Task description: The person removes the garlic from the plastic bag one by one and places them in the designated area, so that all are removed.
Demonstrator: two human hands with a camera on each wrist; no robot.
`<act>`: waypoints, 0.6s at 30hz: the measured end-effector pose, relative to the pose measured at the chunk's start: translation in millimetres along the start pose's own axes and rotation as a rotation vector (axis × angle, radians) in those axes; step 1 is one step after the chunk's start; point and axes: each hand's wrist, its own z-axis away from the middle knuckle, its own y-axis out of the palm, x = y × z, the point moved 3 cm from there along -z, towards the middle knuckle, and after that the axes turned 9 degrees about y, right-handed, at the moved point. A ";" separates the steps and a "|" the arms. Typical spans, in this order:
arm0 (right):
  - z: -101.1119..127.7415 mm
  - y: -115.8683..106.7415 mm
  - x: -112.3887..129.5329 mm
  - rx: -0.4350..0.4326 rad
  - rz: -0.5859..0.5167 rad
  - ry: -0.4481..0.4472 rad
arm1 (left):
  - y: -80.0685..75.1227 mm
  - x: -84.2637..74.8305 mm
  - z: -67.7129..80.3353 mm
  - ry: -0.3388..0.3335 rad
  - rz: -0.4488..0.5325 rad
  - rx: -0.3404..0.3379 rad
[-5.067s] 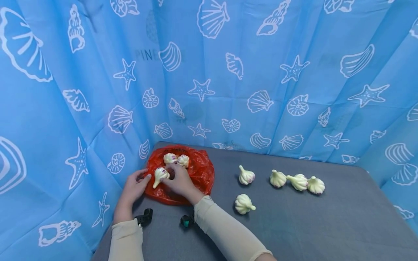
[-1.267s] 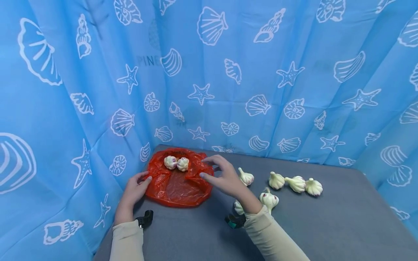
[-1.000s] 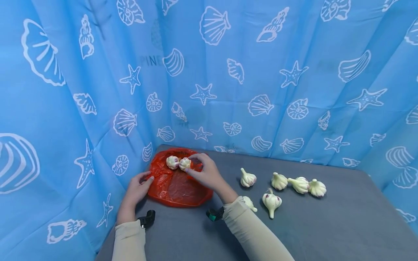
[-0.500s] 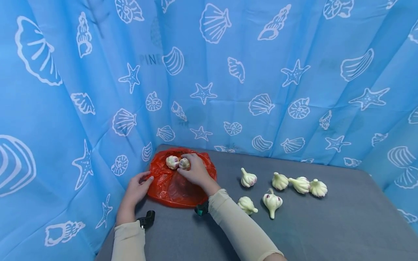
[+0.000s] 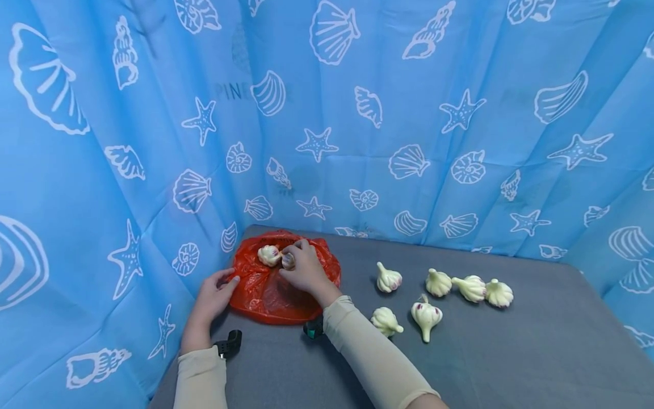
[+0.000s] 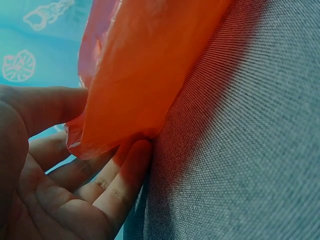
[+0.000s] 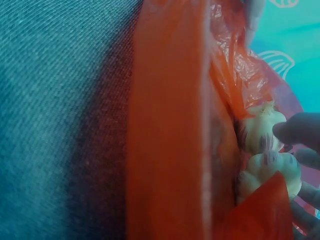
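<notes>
Our right hand [image 5: 305, 271] curls its fingers [image 7: 295, 131] around one garlic bulb [image 5: 288, 261] on the red bag [image 5: 265, 292], at the table's [image 5: 485, 352] ten o'clock; our left hand [image 5: 213, 295] pinches the bag's edge at nine o'clock.

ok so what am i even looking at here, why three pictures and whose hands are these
There is no machine: a person works with bare hands and wears three cameras. The wide picture comes from the head camera; the two close-ups come from the wrists.

A grey cloth-covered table stands before a blue curtain printed with white shells. A crumpled red plastic bag lies on the table. The left hand pinches the bag's edge; its wrist view shows the thumb above the plastic. The right hand grips one white garlic bulb on the bag, beside a second bulb. Six more garlic bulbs lie loose to the right.
</notes>
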 end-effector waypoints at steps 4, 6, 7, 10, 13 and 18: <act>0.8 -1.4 1.3 -0.043 0.034 0.004 | -0.9 -0.7 0.2 0.000 -0.002 0.004; 1.2 -1.6 1.5 -0.062 0.039 0.013 | -1.1 -1.0 0.3 0.000 -0.005 0.006; 1.4 -1.9 1.6 -0.068 0.039 0.017 | -1.2 -1.0 0.5 -0.001 -0.006 0.008; 2.8 -2.5 1.9 -0.084 0.046 0.030 | -1.4 -1.3 0.6 -0.001 -0.007 0.013; 4.3 -4.1 2.9 -0.095 0.064 0.026 | -1.2 -0.9 0.8 0.000 -0.007 0.014; 5.7 -5.8 3.7 -0.101 0.085 0.015 | -0.9 -0.9 0.5 0.006 -0.014 0.015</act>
